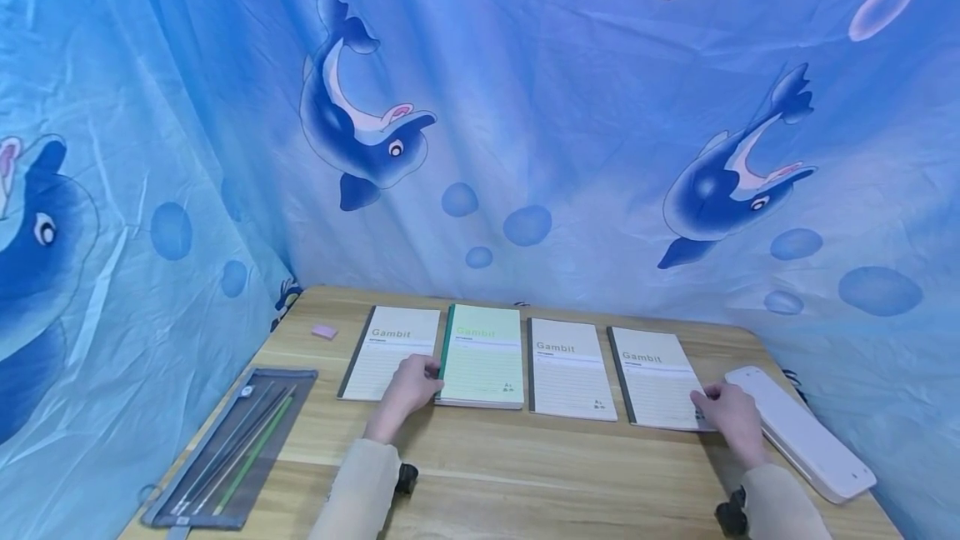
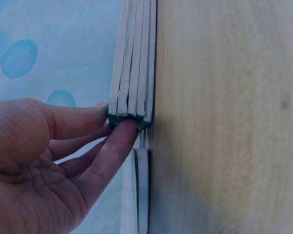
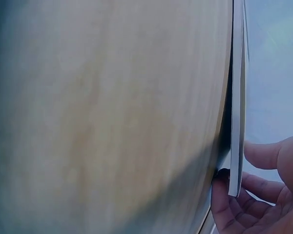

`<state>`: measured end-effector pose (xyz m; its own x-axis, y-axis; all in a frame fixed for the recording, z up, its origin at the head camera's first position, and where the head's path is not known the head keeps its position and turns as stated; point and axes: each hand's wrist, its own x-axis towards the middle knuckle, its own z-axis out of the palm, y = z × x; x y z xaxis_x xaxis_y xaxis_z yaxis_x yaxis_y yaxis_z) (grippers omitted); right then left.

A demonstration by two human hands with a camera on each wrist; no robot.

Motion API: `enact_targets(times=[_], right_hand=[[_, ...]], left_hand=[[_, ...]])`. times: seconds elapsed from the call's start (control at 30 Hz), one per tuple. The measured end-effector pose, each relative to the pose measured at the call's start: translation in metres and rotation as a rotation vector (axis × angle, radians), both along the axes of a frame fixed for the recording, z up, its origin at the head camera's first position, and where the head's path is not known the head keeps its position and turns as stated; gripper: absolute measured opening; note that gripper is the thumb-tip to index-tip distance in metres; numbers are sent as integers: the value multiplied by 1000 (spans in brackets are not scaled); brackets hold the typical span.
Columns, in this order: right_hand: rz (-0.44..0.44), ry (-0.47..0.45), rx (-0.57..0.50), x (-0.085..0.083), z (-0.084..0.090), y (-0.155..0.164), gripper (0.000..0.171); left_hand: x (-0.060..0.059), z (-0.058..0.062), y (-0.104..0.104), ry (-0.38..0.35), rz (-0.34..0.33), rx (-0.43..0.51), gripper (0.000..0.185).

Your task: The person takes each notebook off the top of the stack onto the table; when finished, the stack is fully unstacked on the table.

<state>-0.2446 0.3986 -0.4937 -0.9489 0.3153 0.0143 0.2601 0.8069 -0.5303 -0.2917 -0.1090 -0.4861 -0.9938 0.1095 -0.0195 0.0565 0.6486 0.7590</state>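
Counting four notebooks in a row on the table [image 1: 525, 473]. Left hand [image 1: 411, 388] pinched the green notebook [image 1: 483, 354] at its near-left corner; right hand [image 1: 731, 417] gripped the rightmost notebook [image 1: 654, 375], three places right of the green one.

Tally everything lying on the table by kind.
Notebooks: 4 (three beige, one green)
Pencil pouch: 1
Pink eraser: 1
White case: 1
Total: 7
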Motion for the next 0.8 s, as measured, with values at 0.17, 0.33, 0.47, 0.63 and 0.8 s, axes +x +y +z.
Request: enact_targets(times=[0.17,0.33,0.47,0.63,0.8], right_hand=[[-1,-19,15,2,3,0,44],[-29,-13,31,1,4,-2,42],[-25,19,36,-1,6,-7,41],[1,63,46,-6,14,-22,40],[62,85,32,-15,27,-48,39]], left_hand=[[0,-1,-1,9,-3,-3,37],[0,-1,0,13,-5,-1,37],[1,-1,0,7,-5,3,37],[0,-1,0,-1,0,2,37],[-2,-2,-1,-5,3,0,38]])
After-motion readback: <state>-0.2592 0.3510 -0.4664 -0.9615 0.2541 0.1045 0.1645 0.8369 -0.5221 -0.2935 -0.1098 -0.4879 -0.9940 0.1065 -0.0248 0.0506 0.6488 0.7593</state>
